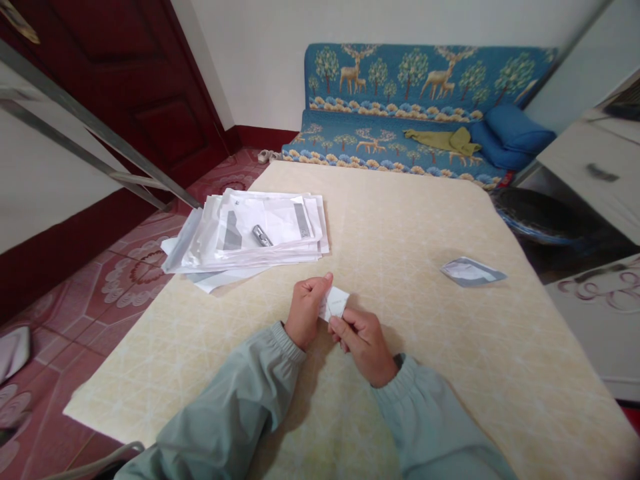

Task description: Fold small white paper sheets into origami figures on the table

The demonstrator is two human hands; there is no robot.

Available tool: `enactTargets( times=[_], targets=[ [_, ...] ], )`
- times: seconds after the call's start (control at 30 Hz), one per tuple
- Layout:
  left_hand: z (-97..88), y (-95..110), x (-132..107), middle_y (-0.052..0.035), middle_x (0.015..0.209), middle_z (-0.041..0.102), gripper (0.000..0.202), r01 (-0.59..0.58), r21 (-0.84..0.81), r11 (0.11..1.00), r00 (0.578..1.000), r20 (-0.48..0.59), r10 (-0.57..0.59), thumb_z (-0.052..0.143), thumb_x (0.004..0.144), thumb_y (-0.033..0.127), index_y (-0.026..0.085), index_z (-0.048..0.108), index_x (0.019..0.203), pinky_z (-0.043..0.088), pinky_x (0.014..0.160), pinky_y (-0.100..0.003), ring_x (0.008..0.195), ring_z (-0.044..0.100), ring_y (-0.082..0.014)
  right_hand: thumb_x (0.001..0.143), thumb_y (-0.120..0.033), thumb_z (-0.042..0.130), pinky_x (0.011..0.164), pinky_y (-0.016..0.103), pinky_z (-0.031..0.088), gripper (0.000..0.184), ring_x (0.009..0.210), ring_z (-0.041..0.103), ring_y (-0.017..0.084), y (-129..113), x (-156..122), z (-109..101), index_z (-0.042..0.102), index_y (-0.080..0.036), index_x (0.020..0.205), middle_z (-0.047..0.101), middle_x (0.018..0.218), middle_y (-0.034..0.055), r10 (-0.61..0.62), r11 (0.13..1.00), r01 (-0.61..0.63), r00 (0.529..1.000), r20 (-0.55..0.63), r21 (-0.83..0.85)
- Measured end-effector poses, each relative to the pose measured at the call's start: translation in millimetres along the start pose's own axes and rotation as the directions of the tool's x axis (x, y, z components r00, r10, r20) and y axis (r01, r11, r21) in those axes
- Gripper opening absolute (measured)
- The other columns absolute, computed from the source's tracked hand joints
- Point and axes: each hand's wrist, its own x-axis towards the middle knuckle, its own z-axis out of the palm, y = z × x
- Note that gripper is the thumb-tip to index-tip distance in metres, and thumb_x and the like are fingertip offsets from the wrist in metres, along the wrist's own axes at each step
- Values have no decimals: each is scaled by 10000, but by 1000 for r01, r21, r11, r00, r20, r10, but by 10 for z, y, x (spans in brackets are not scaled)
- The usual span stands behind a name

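A small folded piece of white paper [336, 302] with faint print is held between both hands above the table. My left hand [306, 310] grips its left side, thumb pointing up along the edge. My right hand [364, 341] pinches the paper's lower right corner between thumb and fingers. Up and to the left lies a stack of white and grey paper sheets [280, 217], with a small silver-grey object [261, 236], perhaps a stapler, on top. Off to the right, a folded grey-and-white paper piece [473, 272] rests alone on the table.
The table [400, 220] has a pale yellow patterned cover. Behind it stands a blue sofa [370, 130] with a green cloth [445, 140] and blue cushions [517, 133]. A metal frame [100, 133] rises at the left, and a white cabinet [600, 167] is at the right.
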Motion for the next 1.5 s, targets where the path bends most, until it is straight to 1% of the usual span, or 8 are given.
enactTargets(
  times=[0.27, 0.43, 0.53, 0.67, 0.87, 1.1, 1.33, 1.5],
  targets=[
    [-34, 26, 84, 57, 496, 441, 467, -79, -65, 995, 993, -88, 73, 493, 849, 577, 145, 541, 677, 242, 382, -164, 397, 350, -36, 838, -452, 575, 388, 186, 315, 344, 400, 444, 62, 9, -11, -20, 604, -155, 668, 535, 522, -25, 148, 968, -100, 969, -199, 231],
    [44, 34, -39, 7, 535, 555, 364, -60, -4, 998, 935, 351, 57, 663, 772, 476, 120, 594, 748, 402, 444, -197, 453, 525, -89, 806, -469, 618, 378, 183, 323, 361, 384, 439, 55, 49, 16, -62, 576, -155, 633, 529, 515, -31, 172, 937, -60, 936, -306, 343],
    [113, 15, -96, 12, 507, 551, 325, -19, -91, 996, 892, 448, 58, 644, 797, 438, 136, 546, 728, 449, 432, -237, 432, 573, -133, 788, -498, 625, 364, 184, 312, 385, 360, 405, 50, 66, 21, -44, 561, -158, 619, 505, 486, -41, 197, 915, -73, 939, -282, 396],
    [149, -33, -93, 42, 475, 517, 311, -82, -37, 996, 949, 303, 89, 658, 782, 398, 145, 521, 664, 413, 395, -221, 386, 536, -114, 785, -548, 592, 344, 184, 259, 423, 348, 349, 46, 90, 35, -23, 548, -163, 615, 471, 459, -49, 205, 922, -94, 942, -267, 377],
    [148, -107, -79, 20, 526, 565, 242, -215, 223, 951, 976, 74, 203, 654, 762, 328, 123, 592, 648, 384, 468, -204, 469, 489, -87, 869, -459, 510, 406, 211, 270, 435, 430, 373, 75, 109, 62, -61, 481, -182, 536, 428, 459, -43, -27, 1000, 22, 948, -318, -19],
    [110, -91, -67, 47, 487, 432, 424, -189, 244, 951, 982, 26, 188, 529, 846, 459, 150, 483, 559, 295, 454, -202, 475, 372, -72, 879, -342, 489, 488, 248, 308, 380, 492, 430, 105, 17, 60, -26, 477, -188, 532, 477, 489, -16, -219, 948, 146, 945, -243, -283],
    [72, -37, -14, 58, 541, 484, 318, -154, 117, 981, 985, 91, 144, 618, 805, 451, 153, 554, 712, 333, 479, -190, 474, 406, -65, 876, -405, 502, 437, 228, 320, 388, 455, 440, 101, 132, 45, -103, 562, -166, 575, 501, 485, -13, -41, 998, 30, 982, -187, -64],
    [17, 10, 14, -7, 654, 591, 234, -324, 220, 920, 943, 149, 297, 683, 770, 363, 145, 641, 695, 390, 565, -213, 595, 505, -101, 851, -382, 567, 479, 221, 392, 226, 589, 531, 120, 79, 73, -174, 630, -165, 835, 596, 695, 10, -89, 996, 73, 929, -360, -56]
  ],
)
